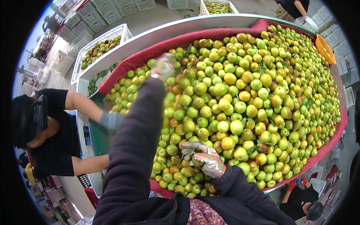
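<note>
A large heap of green jujubes (236, 127), many of them blushed brown-red, fills a table lined with red cloth (180, 42). My left arm reaches far across the heap's left part. At its end my left hand (164, 66), in a pale glove, is smeared by motion over the fruit near the far cloth edge, so its fingers cannot be read. Closer to me, my right hand (208, 160) wears a silver-grey and whitish glove. Its fingers curl inward, low against the near-left jujubes, and what lies inside them is hidden.
On the left a co-worker in black (56, 131) reaches toward the green chute (98, 138). A white crate of fruit (101, 50) stands beyond the table's metal rim. An orange basket (325, 48) sits at the far right. Other people work at the upper and lower right.
</note>
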Demonstrator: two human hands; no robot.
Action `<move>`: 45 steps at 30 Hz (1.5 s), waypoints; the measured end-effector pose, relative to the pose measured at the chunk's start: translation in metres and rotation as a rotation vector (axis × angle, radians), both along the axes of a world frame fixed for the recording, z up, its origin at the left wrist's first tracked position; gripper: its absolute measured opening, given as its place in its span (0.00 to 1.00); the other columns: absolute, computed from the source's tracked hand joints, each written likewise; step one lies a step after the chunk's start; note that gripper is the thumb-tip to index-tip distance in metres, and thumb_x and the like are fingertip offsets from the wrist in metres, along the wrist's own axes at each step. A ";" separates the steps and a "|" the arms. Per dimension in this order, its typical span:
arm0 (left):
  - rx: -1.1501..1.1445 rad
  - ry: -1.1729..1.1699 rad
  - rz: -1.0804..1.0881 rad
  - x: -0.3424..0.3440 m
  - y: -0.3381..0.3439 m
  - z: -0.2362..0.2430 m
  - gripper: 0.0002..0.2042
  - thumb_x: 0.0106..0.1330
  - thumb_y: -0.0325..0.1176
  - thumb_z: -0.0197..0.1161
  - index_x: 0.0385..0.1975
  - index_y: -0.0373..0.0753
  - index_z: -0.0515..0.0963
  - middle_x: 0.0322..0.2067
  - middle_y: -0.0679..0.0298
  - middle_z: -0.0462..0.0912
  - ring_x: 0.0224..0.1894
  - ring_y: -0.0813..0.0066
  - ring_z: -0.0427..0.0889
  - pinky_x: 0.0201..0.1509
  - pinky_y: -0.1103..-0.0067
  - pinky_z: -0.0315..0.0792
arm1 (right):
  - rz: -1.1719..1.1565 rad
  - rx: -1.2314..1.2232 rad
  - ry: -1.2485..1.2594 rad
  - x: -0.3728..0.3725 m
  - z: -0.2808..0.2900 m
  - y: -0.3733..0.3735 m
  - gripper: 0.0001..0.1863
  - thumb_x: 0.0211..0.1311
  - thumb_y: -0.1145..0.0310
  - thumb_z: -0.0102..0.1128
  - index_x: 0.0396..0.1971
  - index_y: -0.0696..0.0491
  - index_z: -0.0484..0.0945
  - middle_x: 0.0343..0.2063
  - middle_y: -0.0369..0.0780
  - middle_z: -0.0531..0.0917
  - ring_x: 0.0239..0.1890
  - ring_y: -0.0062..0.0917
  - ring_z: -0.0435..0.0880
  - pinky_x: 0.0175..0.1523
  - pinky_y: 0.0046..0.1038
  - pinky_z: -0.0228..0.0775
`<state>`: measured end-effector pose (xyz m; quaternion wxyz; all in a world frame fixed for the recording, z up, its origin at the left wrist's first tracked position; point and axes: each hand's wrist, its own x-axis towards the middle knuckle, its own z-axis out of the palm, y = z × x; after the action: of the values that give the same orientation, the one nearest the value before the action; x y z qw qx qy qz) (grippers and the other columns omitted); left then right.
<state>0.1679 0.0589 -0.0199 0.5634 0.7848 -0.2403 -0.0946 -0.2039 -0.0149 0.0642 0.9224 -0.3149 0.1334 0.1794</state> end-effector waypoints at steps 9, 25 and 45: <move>1.385 -0.806 -0.378 0.075 -0.034 -0.013 0.16 0.69 0.34 0.45 0.51 0.42 0.77 0.50 0.61 0.80 0.54 0.75 0.77 0.60 0.78 0.69 | -0.061 -0.022 -0.078 -0.003 -0.012 -0.002 0.31 0.48 0.71 0.69 0.56 0.59 0.72 0.52 0.40 0.78 0.49 0.22 0.77 0.56 0.25 0.67; 0.044 0.946 -0.761 -0.165 0.020 0.133 0.14 0.74 0.43 0.46 0.43 0.39 0.73 0.21 0.74 0.69 0.18 0.88 0.65 0.20 0.88 0.63 | -0.258 0.504 0.028 0.009 0.014 -0.007 0.32 0.72 0.52 0.40 0.70 0.50 0.47 0.64 0.45 0.64 0.55 0.35 0.75 0.41 0.21 0.75; 0.381 -0.406 -0.328 0.015 -0.047 0.043 0.16 0.61 0.26 0.53 0.50 0.40 0.75 0.48 0.60 0.79 0.44 0.69 0.80 0.43 0.80 0.74 | -0.207 0.503 0.120 -0.001 0.009 -0.004 0.17 0.69 0.58 0.44 0.34 0.58 0.75 0.19 0.39 0.73 0.19 0.29 0.73 0.26 0.28 0.67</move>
<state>0.1825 0.0116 0.0226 0.3242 0.8298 -0.4491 -0.0687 -0.2052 -0.0191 0.0730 0.9754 -0.0496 0.1707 0.1302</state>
